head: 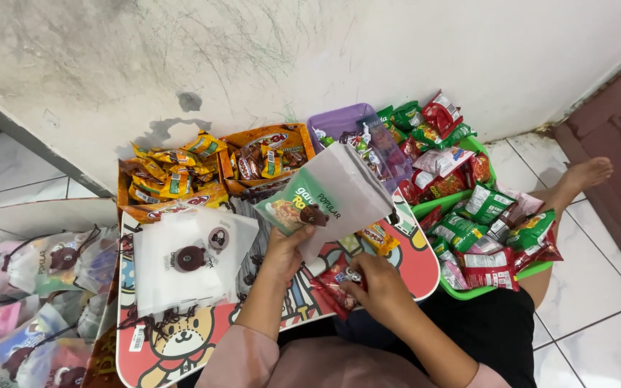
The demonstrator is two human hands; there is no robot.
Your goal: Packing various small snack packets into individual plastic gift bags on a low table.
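Observation:
My left hand (284, 248) holds up a frosted drawstring pouch (339, 194) with a green snack packet inside it. My right hand (375, 282) is closed on a small wrapped candy (351, 275) just above a red snack packet (330, 287) lying on the small table (418, 269), which has a cartoon bear print. A stack of empty frosted pouches (188, 262) with brown round tags lies on the table to the left of my left hand.
Two orange cardboard boxes (174, 183) of snacks and a purple tub (339, 121) stand against the white wall. A green tray (479, 208) heaped with red and green packets sits at right, beside my bare foot (583, 174). Filled pouches (37, 302) pile at left.

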